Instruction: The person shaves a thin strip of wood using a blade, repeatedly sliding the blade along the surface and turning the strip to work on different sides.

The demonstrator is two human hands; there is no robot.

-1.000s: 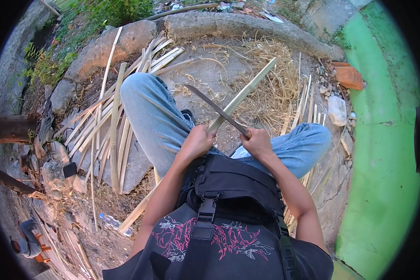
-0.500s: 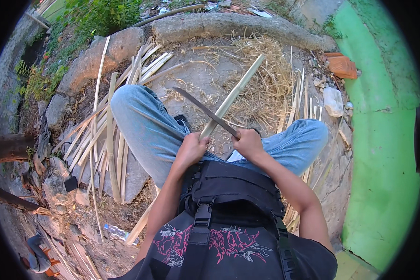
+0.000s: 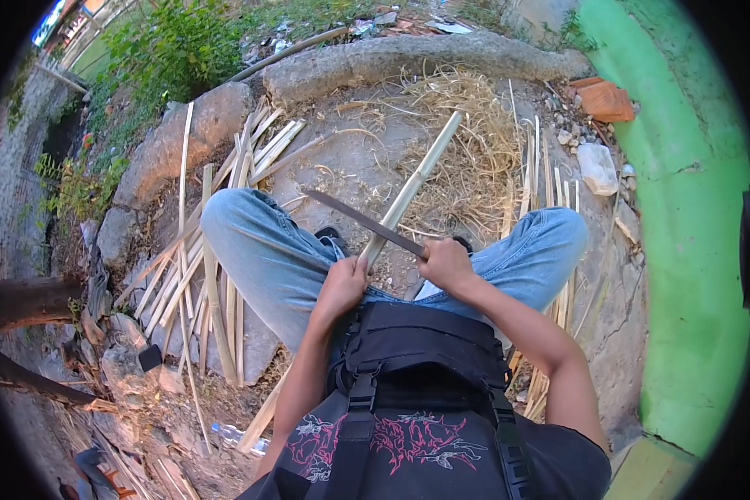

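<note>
My left hand (image 3: 342,285) is closed around the lower end of a long pale bamboo strip (image 3: 426,168), which slants up and away to the right between my knees. In my right hand (image 3: 447,264) is the handle of a long dark-bladed knife (image 3: 348,213). Its blade points left and crosses the strip a little beyond my left hand, appearing to rest against it. My fingers hide the knife's grip and the near end of the strip.
Bamboo strips (image 3: 225,321) lie heaped by my left knee; more strips (image 3: 535,171) lie at my right. Curly shavings (image 3: 467,146) cover the ground ahead, before a stone kerb (image 3: 417,62). A green wall (image 3: 692,250) stands at right. A plastic bottle (image 3: 233,433) lies lower left.
The knife blade has swung to a flatter angle and crosses the strip slightly closer to my left hand. Both hands keep their grips. The whole view has shifted a little.
</note>
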